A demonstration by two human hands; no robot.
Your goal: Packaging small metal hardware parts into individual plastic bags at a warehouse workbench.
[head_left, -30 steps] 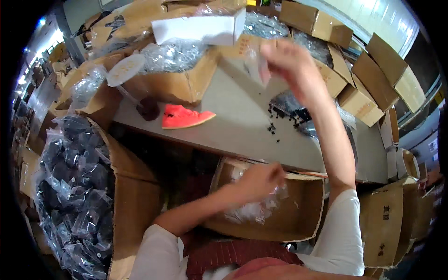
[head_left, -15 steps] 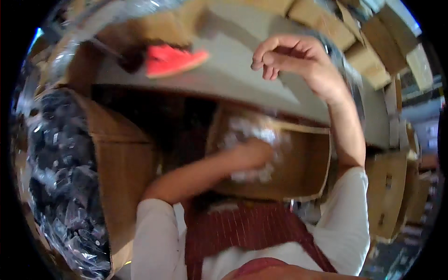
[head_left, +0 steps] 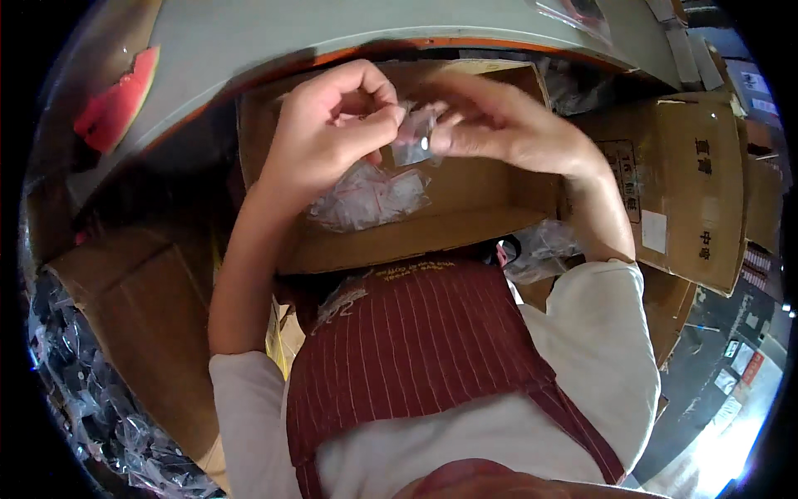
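Both hands meet over an open cardboard box point(head_left: 465, 237) in front of me. My left hand point(head_left: 332, 121) is closed, thumb and forefinger pinching the edge of a small clear plastic bag point(head_left: 414, 140). On the bag's other side my right hand point(head_left: 515, 129) holds it between thumb and fingers; its upper part is smeared by motion. A pale round spot shows on the bag, but its contents are too small to make out. Below my left hand, a loose heap of small clear zip bags point(head_left: 370, 200) with red strips lies in the box.
A grey table point(head_left: 332, 25) with an orange-brown edge runs behind the box. A bitten watermelon slice point(head_left: 120, 104) rests at its left. A big carton point(head_left: 145, 308) stands left, beside many dark plastic-wrapped items point(head_left: 108, 416). More cartons point(head_left: 677, 183) stand at the right.
My left hand has come up from the bags in the box. My right hand has come down from over the table to meet it at a small bag. The view has shifted.
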